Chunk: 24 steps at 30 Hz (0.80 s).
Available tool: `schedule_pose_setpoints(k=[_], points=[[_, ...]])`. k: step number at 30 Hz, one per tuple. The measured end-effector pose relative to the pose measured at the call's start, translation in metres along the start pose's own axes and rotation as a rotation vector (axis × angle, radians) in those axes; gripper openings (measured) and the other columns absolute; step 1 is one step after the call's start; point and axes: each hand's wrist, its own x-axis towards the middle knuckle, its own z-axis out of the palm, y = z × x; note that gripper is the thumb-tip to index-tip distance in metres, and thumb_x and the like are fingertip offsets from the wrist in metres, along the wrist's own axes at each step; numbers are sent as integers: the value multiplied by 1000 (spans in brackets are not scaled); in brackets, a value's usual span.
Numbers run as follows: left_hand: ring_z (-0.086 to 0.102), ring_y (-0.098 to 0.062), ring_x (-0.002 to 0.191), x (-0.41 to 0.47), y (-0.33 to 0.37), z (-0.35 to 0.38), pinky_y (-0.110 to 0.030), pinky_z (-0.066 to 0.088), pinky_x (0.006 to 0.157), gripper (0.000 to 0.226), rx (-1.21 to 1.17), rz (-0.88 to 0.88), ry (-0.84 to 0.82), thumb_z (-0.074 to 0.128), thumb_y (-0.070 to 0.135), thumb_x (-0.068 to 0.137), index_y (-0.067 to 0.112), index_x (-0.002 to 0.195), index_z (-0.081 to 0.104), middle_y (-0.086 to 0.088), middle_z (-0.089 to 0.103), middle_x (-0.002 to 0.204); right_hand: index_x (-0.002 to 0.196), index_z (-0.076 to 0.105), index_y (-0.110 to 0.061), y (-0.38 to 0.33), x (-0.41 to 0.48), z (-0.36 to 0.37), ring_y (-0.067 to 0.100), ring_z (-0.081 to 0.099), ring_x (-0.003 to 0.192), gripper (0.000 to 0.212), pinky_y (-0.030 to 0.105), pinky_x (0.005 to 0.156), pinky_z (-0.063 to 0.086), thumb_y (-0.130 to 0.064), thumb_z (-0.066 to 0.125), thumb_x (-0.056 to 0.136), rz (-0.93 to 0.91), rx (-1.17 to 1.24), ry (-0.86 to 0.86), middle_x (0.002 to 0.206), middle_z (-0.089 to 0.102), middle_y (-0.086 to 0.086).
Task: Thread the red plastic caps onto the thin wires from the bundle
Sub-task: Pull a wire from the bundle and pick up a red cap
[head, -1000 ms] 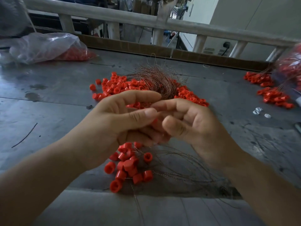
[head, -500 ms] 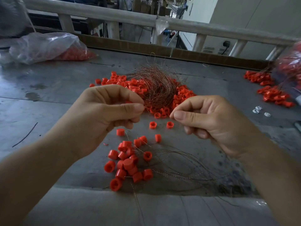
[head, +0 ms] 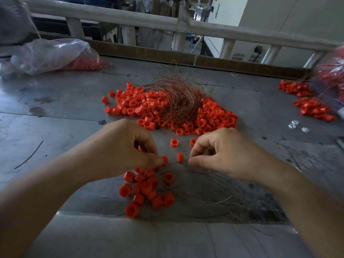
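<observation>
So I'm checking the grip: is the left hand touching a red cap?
Touching. The head view shows the left hand pinching a red cap between thumb and fingers, with no gap visible.

Cut off, covered and too fine to make out

The bag of red caps at right is blurred and cropped by the edge. The left hand covers some caps in the near pile. Whether a wire runs between the pinched cap and the right hand is too fine to tell.
</observation>
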Motion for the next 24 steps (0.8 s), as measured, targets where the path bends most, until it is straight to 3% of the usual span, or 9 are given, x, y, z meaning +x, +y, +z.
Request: schedule_pose_setpoints(k=[3,5,8,10,13,17,24], points=[[56,0,53,2,2,-1,-13,44,50,43,-21,3,43,48,71,42,47,72,66,23,65,64,65,64,-26,0,1,-1,-10,53,54,13,7,49,38,-32,73,73,0,-4,1,52,56,-28],[58,-2,57,3,0,-3,-15,44,48,35,-27,-11,106,53,66,49,42,69,68,21,66,66,66,64,-26,0,0,-1,-10,52,53,13,6,49,38,-32,74,72,-1,-3,-1,50,55,-26],[58,9,61,7,-7,-6,-3,40,53,12,-14,-33,228,69,32,70,34,59,67,21,66,65,68,65,-25,0,-1,-2,-11,51,53,13,5,48,37,-34,74,72,-5,-6,-12,50,54,-27],[58,9,64,10,-13,-9,0,37,53,20,41,-49,325,70,19,74,36,65,64,16,64,61,68,64,-25,0,-1,-3,-12,51,53,15,5,48,36,-37,73,71,-3,8,-18,51,54,-29],[55,4,65,15,-20,-12,2,34,55,22,105,-103,452,69,9,77,31,77,65,18,60,72,68,64,-26,-1,0,-4,-10,52,54,19,5,49,37,-44,72,67,-2,24,-14,53,55,-28],[60,-18,80,20,-29,-16,-23,39,72,21,141,-187,520,69,9,78,16,98,70,-1,66,84,68,64,-27,-3,-1,-6,-10,52,53,29,6,49,37,-55,66,62,-13,38,-2,54,55,-28],[52,-16,85,29,-41,-9,-26,36,74,30,236,-208,449,68,13,79,18,109,68,2,56,88,72,66,-25,-1,-3,-9,4,60,60,45,22,62,52,-65,52,53,-11,65,76,63,65,-6]])
